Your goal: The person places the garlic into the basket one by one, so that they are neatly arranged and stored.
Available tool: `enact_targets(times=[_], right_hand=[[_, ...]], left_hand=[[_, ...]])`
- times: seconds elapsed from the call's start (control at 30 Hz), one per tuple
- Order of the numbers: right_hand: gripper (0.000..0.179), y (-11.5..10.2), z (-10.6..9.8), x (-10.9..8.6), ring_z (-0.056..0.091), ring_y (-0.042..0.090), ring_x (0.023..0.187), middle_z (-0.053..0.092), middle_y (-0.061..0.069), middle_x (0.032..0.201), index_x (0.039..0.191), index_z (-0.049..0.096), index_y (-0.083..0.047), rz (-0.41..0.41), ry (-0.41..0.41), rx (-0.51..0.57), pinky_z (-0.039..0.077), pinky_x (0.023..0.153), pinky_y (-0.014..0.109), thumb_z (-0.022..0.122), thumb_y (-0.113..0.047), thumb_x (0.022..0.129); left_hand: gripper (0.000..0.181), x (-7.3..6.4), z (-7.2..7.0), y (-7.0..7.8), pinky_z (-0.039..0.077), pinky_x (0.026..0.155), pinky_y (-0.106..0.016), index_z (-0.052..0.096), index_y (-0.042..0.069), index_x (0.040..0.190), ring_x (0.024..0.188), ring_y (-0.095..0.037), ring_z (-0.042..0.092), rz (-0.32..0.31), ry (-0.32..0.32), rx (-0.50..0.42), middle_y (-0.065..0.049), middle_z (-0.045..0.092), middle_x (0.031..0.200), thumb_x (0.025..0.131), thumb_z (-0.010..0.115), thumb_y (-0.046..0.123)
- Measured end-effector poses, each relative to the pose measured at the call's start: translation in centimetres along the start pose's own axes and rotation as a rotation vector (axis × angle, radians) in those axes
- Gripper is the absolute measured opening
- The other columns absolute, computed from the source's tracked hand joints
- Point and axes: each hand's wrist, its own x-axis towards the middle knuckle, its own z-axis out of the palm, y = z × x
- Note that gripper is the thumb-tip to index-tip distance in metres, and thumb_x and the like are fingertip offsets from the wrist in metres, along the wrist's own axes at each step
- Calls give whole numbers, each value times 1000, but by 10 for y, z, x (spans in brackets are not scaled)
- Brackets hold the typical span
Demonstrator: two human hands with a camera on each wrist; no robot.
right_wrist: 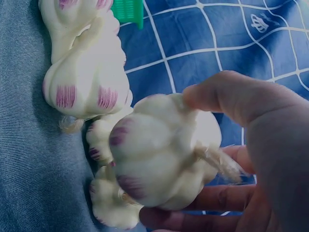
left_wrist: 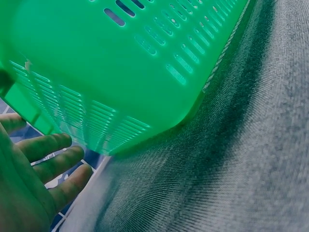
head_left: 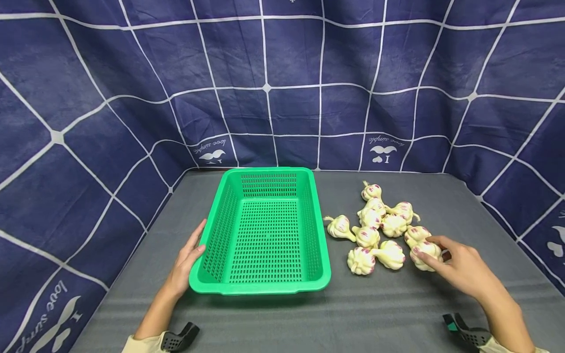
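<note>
A green plastic basket point(head_left: 260, 288) with slotted walls stands left of centre on the grey cloth. My left hand point(head_left: 183, 267) is at its left side, the thumb by the rim; in the left wrist view the fingers point(left_wrist: 53, 164) are spread and nearly straight beside the slotted wall. On the right, my right hand point(head_left: 463, 264) grips a white garlic bulb point(right_wrist: 164, 150) with purple streaks between thumb and fingers. Several more garlic bulbs point(head_left: 394, 225) lie in a loose cluster between that hand and the basket, one right behind the gripped bulb.
Grey cloth point(head_left: 353, 314) covers the work surface. A dark blue curtain point(head_left: 291, 113) with white grid lines hangs along the back and both sides. The basket holds nothing, and its right rim is close to the nearest garlic bulb point(head_left: 340, 227).
</note>
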Motion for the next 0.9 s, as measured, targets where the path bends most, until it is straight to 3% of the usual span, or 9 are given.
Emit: enact_targets(times=[0.2, 0.47, 0.73, 0.9], right_hand=[[36, -3, -2, 5, 54, -1, 66, 70, 10, 84, 108, 69, -7, -45, 115, 40, 47, 53, 27, 81, -27, 82], [35, -7, -4, 10, 54, -7, 67, 70, 13, 86, 110, 69, -6, -70, 209, 98, 42, 57, 9, 82, -20, 80], [38, -5, -1, 12, 52, -16, 73, 70, 19, 97, 112, 67, -6, -44, 229, 142, 41, 61, 5, 83, -19, 79], [51, -4, 0, 13, 50, -19, 79, 64, 24, 110, 127, 62, -5, -12, 166, 183, 43, 63, 4, 81, -20, 83]], left_hand=[[53, 0, -2, 2, 30, 103, -10, 22, -3, 155, 130, 3, 40, 16, 24, 24, -34, 25, 152, 103, 33, 2], [54, 2, -2, 2, 26, 105, -9, 23, -3, 155, 134, 5, 34, 18, 25, 64, -32, 22, 155, 102, 33, 2], [54, 2, -2, 1, 26, 104, -9, 23, -2, 155, 134, 5, 34, 9, 22, 64, -31, 22, 156, 102, 33, 2], [54, 2, -2, 0, 25, 104, -8, 23, -1, 155, 134, 5, 32, -2, 13, 66, -29, 22, 157, 102, 33, 3]])
